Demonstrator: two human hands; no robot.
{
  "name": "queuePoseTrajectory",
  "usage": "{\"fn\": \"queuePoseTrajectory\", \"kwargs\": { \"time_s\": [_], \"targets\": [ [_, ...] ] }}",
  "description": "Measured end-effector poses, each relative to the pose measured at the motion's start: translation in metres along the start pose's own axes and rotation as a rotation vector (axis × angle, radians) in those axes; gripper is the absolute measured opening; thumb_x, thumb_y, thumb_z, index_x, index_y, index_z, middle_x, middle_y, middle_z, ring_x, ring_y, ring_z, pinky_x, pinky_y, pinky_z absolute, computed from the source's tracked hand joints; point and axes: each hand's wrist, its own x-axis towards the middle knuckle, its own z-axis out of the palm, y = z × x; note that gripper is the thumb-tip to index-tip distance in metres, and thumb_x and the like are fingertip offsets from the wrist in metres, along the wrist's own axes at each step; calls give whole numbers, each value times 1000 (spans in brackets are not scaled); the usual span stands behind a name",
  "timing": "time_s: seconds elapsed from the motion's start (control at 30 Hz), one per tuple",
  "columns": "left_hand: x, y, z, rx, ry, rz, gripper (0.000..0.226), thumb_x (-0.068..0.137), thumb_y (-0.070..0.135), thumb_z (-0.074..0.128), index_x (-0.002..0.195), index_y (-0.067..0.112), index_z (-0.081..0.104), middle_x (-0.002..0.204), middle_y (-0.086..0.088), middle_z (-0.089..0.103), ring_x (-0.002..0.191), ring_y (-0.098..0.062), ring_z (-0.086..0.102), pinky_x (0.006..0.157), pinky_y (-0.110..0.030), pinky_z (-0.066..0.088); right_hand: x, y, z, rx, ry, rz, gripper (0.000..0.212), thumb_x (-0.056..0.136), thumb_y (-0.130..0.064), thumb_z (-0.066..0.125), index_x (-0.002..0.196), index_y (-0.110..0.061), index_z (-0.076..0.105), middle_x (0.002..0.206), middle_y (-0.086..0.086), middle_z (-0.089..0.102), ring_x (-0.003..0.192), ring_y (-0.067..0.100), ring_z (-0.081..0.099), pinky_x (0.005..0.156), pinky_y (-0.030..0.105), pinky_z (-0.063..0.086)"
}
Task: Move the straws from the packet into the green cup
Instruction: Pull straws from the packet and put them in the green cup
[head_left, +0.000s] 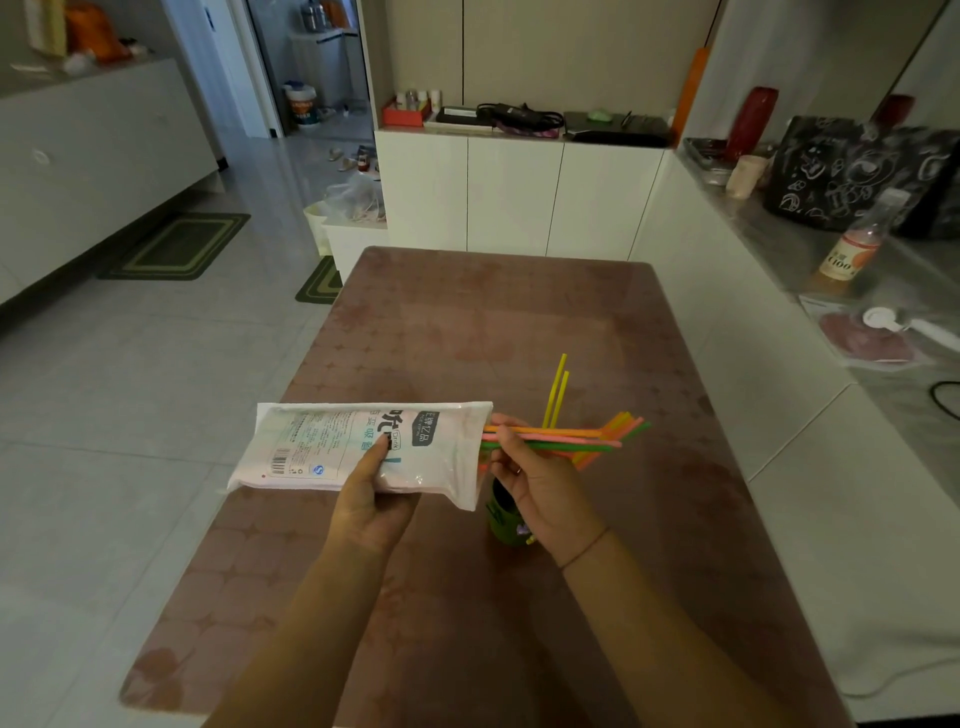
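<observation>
White packet (332, 447) clasped in left grip (371, 491), thumb on top, level above bench (519, 322). Bundle of coloured straws (563, 439) pinched in right grip (540, 488), protruding from packet mouth. Directly beneath right grip: green cup (505, 522), partly hidden. Two yellow straws (555, 395) rise beyond it.

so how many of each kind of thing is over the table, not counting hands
packet: 1
green cup: 1
upright yellow straws: 2
mixed straw bundle: 1, its straws too overlapped to count
total: 5
</observation>
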Motion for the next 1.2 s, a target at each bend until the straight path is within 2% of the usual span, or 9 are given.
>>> {"fn": "queuePoseTrajectory", "kwargs": {
  "time_s": [0.1,0.3,0.57,0.63,0.7,0.87,0.93,1.07,1.2],
  "targets": [
    [1,7,-4,-27,3,27,61,73,4,69,129,20,52,116,-10,69,103,-28,68,74,-51,58,0,-9,-4,-43,75,-45,9,84,-5,61,86,-4,70,62,0,66,56,8,61,57,19,55],
    [9,25,-11,-54,48,64,53,83,7,66,132,20,50,116,-9,70,97,-26,71,74,-49,59,4,-38,-23,-152,138,-146,9,86,-3,59,83,-1,67,51,0,62,46,6,58,46,18,49],
    [17,36,-27,-31,114,78,48,85,5,63,130,19,52,105,-7,73,102,-23,68,73,-47,58,4,-88,-54,-348,215,-343,12,86,-3,57,77,-3,65,45,-3,60,40,5,55,41,16,45],
    [18,36,-30,-20,131,77,50,85,5,63,131,20,51,112,-6,70,104,-23,67,74,-48,58,1,-97,-58,-407,245,-378,12,85,-3,58,75,-4,64,43,-3,59,39,4,54,40,16,45],
    [18,35,-31,-16,141,77,51,85,5,64,132,20,50,118,-6,68,105,-23,67,76,-48,57,0,-103,-62,-498,290,-398,13,84,-3,60,72,-5,64,41,-1,58,38,5,54,39,16,45],
    [17,26,-26,-9,132,57,52,84,5,65,131,21,51,114,-7,70,105,-24,67,76,-49,57,13,-91,-63,-866,356,-372,24,82,-10,65,59,-15,62,35,-5,57,32,4,53,39,18,48],
    [16,21,-23,-9,106,47,48,84,4,64,128,20,53,107,-7,72,105,-24,67,75,-49,57,20,-79,-61,-990,380,-349,28,80,-15,66,53,-18,60,33,-5,55,33,6,55,45,25,54],
    [11,15,-14,-17,59,24,30,87,4,60,113,19,57,92,-7,75,105,-24,65,72,-48,58,29,-52,-58,-1121,371,-317,27,76,-22,68,54,-8,62,48,11,63,48,27,63,58,44,57],
    [8,13,-9,1,63,23,30,87,4,60,112,19,57,99,-7,73,106,-24,65,71,-47,58,30,-43,-58,-1215,324,-283,44,73,-33,73,60,7,59,59,24,65,53,34,63,50,37,49]
  ]
}}
